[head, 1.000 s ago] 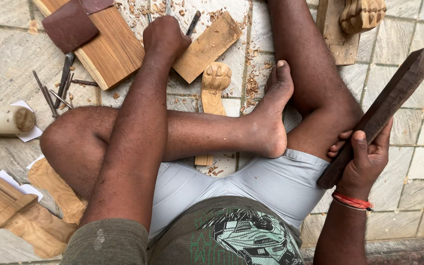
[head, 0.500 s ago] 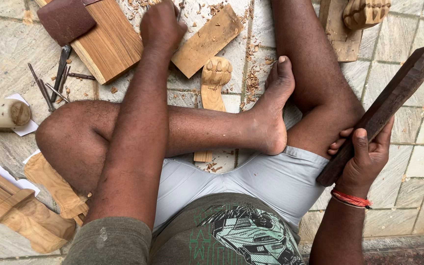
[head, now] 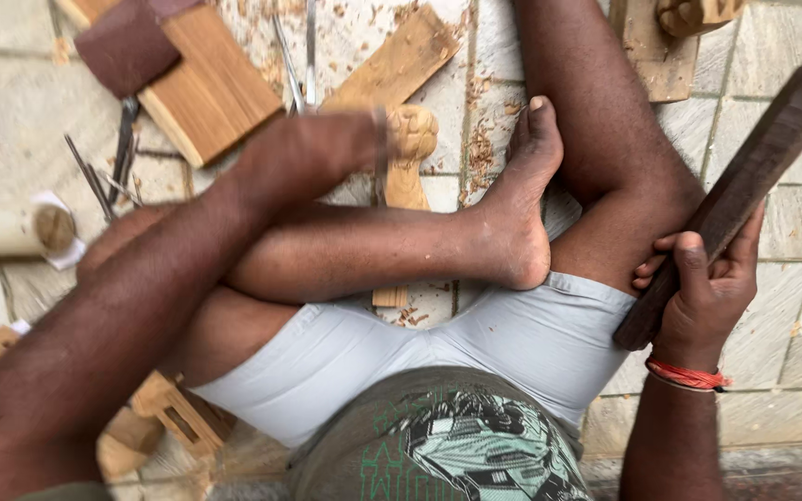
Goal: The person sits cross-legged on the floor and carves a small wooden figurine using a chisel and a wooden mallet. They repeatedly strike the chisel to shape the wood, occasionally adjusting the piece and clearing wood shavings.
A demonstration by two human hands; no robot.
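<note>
I sit cross-legged on a tiled floor. My right hand (head: 703, 288) grips a long dark wooden bat (head: 744, 186) by its lower end, slanting up to the right beside my thigh. My left hand (head: 313, 153), blurred by motion, is above my shin and closed around a thin metal chisel (head: 380, 158) that points down. Just beyond it a pale carved wooden piece (head: 410, 134) lies on the floor, partly hidden under my leg.
A flat wooden offcut (head: 401, 60) and two loose chisels (head: 294, 56) lie ahead among wood chips. At upper left are a wooden block (head: 220, 93) with a dark brown pad (head: 127, 42), more chisels (head: 95, 176) and a pale cylinder (head: 2, 232). Carved pieces (head: 178, 413) lie lower left.
My left hand has drawn back from the tools near the flat offcut toward my shin, now with a thin chisel in it. The right hand and bat have stayed in place.
</note>
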